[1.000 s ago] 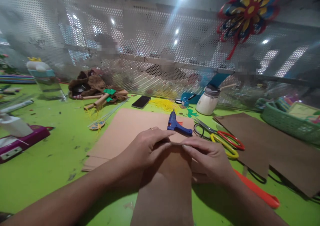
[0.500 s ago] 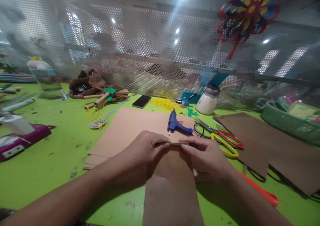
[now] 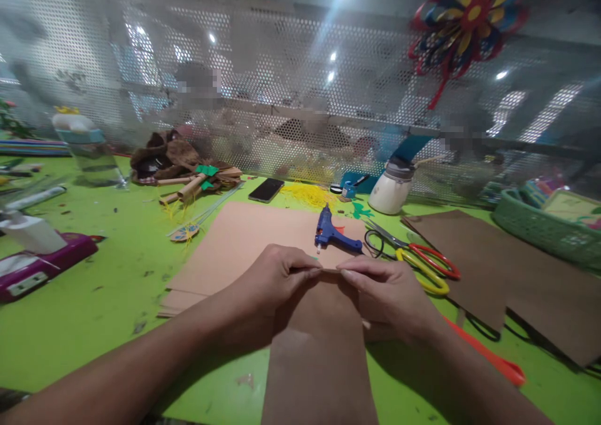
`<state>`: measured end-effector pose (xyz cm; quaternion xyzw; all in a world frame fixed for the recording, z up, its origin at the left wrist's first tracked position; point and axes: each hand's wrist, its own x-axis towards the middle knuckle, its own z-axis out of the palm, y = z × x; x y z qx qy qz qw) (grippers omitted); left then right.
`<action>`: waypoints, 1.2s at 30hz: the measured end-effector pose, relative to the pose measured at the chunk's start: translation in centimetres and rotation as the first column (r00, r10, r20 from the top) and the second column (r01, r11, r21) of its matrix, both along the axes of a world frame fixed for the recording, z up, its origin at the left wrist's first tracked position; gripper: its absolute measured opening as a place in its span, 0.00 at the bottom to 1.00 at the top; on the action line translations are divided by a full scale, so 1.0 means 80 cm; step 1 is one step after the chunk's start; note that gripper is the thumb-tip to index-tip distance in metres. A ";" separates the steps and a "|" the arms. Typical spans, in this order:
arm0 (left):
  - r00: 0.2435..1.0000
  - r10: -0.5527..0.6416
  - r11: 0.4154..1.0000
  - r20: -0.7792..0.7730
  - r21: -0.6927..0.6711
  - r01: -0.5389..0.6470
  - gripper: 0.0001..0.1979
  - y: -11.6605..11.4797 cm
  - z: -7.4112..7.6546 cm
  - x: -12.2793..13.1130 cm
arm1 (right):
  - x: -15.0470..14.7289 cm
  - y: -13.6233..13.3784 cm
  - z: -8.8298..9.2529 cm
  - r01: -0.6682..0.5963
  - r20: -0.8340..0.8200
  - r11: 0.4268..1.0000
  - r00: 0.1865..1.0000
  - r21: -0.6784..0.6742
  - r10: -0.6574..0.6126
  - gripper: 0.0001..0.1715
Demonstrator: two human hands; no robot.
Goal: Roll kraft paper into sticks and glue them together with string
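A strip of brown paper (image 3: pixel 319 356) hangs toward me from both hands, its far edge folded or rolled narrow between my fingertips. My left hand (image 3: pixel 277 281) pinches that edge on the left, thumb against forefinger. On the right, my right hand (image 3: pixel 389 287) pinches the same edge, a short gap away from the left fingers. Just beyond my fingertips lies a blue glue gun (image 3: pixel 335 232), on a stack of light tan paper sheets (image 3: pixel 235 243). Scissors with red and yellow handles (image 3: pixel 420 265) lie to the right of it.
On the green table (image 3: pixel 117 275) stand a purple power strip (image 3: pixel 51 265), a phone (image 3: pixel 267 189), yellow shreds (image 3: pixel 307 194) and a white jar (image 3: pixel 389 190). Dark brown paper (image 3: pixel 493 256), an orange-red tool handle (image 3: pixel 493 353) and a green basket (image 3: pixel 539 225) are at right. A perforated metal screen (image 3: pixel 282 87) rises behind.
Both hands keep their pinch in nearly the same place. The near end of the brown paper has swung slightly to the left.
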<state>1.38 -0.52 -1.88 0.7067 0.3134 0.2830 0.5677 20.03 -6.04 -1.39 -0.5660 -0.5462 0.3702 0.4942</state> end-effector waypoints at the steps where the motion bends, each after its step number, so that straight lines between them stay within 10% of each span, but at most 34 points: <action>1: 0.999 0.016 0.998 0.035 -0.057 -0.014 0.11 -0.001 -0.003 0.002 | 0.000 0.000 -0.002 -0.008 0.006 1.000 1.000 0.024 0.008 0.08; 13: 0.981 -0.010 0.988 -0.194 0.150 0.040 0.14 0.013 0.008 -0.006 | 0.007 0.010 -0.026 0.058 -0.005 0.996 0.998 0.073 -0.058 0.12; 20: 0.999 -0.019 0.995 0.032 -0.100 0.023 0.12 0.005 -0.005 0.000 | 0.003 0.013 -0.038 0.079 0.093 0.993 0.992 0.084 -0.087 0.16; 28: 0.963 0.066 0.907 -0.260 0.417 0.050 0.11 0.019 0.009 -0.004 | 0.007 0.012 -0.031 -0.050 0.391 0.962 0.918 0.269 -0.062 0.10; 36: 0.974 0.010 0.893 -0.224 0.440 0.092 0.12 0.020 0.008 -0.004 | 0.010 0.010 -0.028 -0.196 0.527 0.894 0.849 0.403 -0.051 0.08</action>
